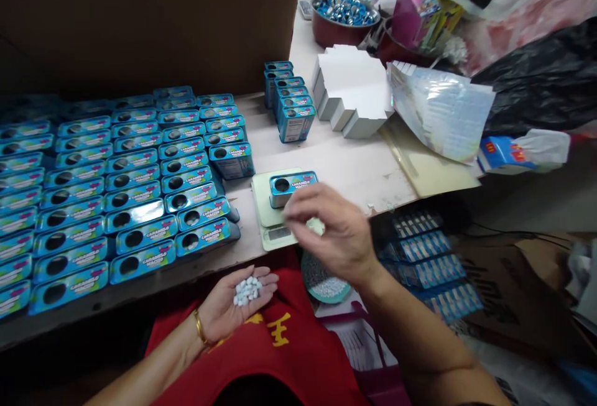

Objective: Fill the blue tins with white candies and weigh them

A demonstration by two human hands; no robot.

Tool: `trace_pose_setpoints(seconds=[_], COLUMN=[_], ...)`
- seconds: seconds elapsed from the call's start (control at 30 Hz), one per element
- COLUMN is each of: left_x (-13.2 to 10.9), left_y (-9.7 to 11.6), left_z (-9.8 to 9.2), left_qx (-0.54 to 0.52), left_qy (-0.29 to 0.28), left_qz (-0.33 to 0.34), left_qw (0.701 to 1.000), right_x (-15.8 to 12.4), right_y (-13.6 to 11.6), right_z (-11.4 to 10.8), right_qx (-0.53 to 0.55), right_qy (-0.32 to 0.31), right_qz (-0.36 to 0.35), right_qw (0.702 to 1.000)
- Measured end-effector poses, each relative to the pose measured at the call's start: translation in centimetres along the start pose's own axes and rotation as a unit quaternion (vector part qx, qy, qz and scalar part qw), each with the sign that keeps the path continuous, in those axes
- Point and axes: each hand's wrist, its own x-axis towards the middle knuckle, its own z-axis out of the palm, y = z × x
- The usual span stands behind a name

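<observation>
My left hand (237,303) lies palm up above the red apron, holding a small heap of pale candies (247,290). A blue tin (293,187) with a round hole in its top stands on the pale green scale (262,202). Over the scale's front right part is my right hand (326,226), thumb and fingers curled together near the tin; what they pinch, if anything, is too small to make out. Part of the scale is hidden behind this hand.
Rows of blue tins (135,204) fill the table's left side. More tins (296,121), white boxes (354,89) and a red bowl of caps (342,30) stand behind. A tub of white pieces (333,289) sits below the table edge.
</observation>
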Motion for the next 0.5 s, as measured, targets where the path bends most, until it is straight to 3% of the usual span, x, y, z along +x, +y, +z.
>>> trace_pose_setpoints(seconds=[0.1, 0.17, 0.23, 0.3, 0.33, 0.4, 0.5], left_x=[0.5, 0.5, -0.3, -2.6, -4.3, -8.7, -17.2], left_y=[-0.1, -0.3, -0.2, 0.4, 1.0, 2.8, 6.8], left_z=[-0.2, -0.2, -0.1, -0.2, -0.3, -0.8, -2.7], left_qx=[-0.037, -0.057, -0.061, -0.06, -0.061, -0.066, -0.078], left_qy=[-0.046, -0.075, -0.097, -0.118, -0.129, -0.137, -0.077], left_qz=[0.04, 0.035, 0.006, 0.013, 0.047, 0.172, 0.428], left_qw=[0.997, 0.995, 0.993, 0.991, 0.989, 0.973, 0.897], right_x=[-3.0, -5.1, -6.5, -7.0, -6.8, -5.8, -3.8], right_y=[-0.5, -0.2, 0.6, 2.0, 2.8, 4.7, 7.2], right_z=[2.7, 3.8, 3.6, 2.3, 1.6, 0.5, 0.7], right_qx=[0.027, 0.001, -0.063, -0.126, -0.138, -0.079, 0.031], right_qy=[-0.152, -0.188, -0.106, 0.054, 0.122, 0.178, 0.19], right_qz=[-0.024, -0.036, -0.014, 0.048, 0.083, 0.159, 0.165], right_qw=[0.988, 0.981, 0.992, 0.989, 0.979, 0.968, 0.967])
